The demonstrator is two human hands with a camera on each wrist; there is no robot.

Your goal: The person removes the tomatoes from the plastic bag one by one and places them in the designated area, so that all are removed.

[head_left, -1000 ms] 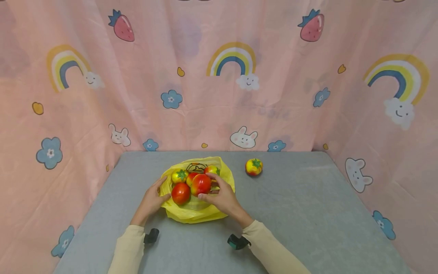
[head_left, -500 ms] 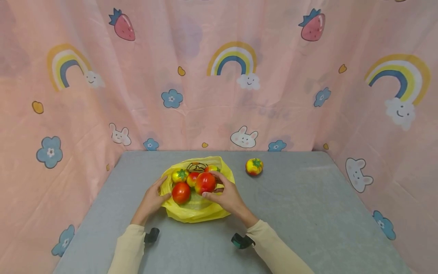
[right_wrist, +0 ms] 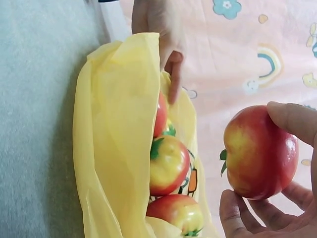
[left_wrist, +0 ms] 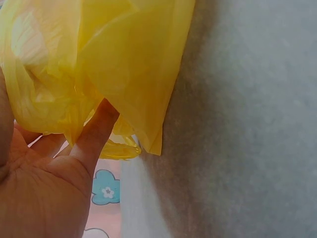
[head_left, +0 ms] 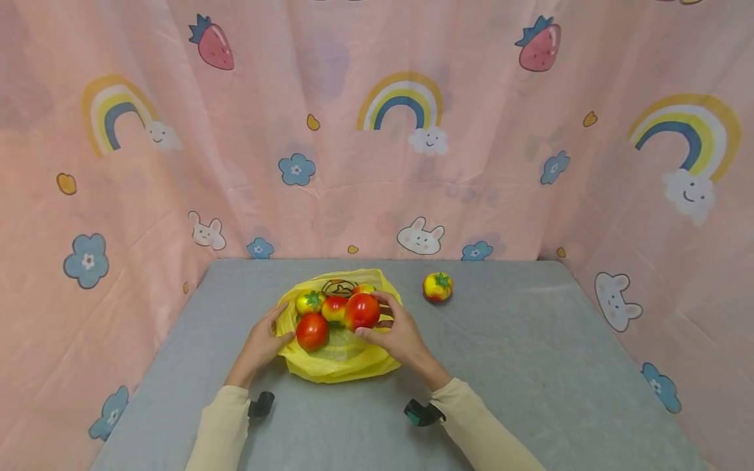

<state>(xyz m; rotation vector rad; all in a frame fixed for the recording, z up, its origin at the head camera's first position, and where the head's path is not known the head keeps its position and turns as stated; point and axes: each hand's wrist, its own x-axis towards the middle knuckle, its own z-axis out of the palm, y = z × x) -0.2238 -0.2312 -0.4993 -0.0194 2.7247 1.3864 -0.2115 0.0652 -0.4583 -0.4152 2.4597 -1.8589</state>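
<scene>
A yellow plastic bag (head_left: 336,369) lies with its mouth spread wide, several red-and-yellow tomatoes with green leafy tops inside it. At its left rim my left hand (head_left: 262,343) pinches the plastic, the thumb (left_wrist: 96,134) on one side and fingers partly hidden behind. My right hand (head_left: 400,337) holds one tomato (head_left: 362,311) between thumb and fingertips, over the right part of the opening. In the right wrist view this held tomato (right_wrist: 260,153) is raised apart from the others, its green top facing the bag. A red tomato (head_left: 312,331) sits near my left thumb.
Another yellow-and-red tomato (head_left: 438,287) rests on the grey table (head_left: 530,366), to the right behind the bag. A pink patterned curtain (head_left: 377,190) hangs at the back and along both sides.
My right hand has drawn the tomato rightward and slightly up, away from the others, showing more of the one behind it. My left hand stays at the bag's rim.
</scene>
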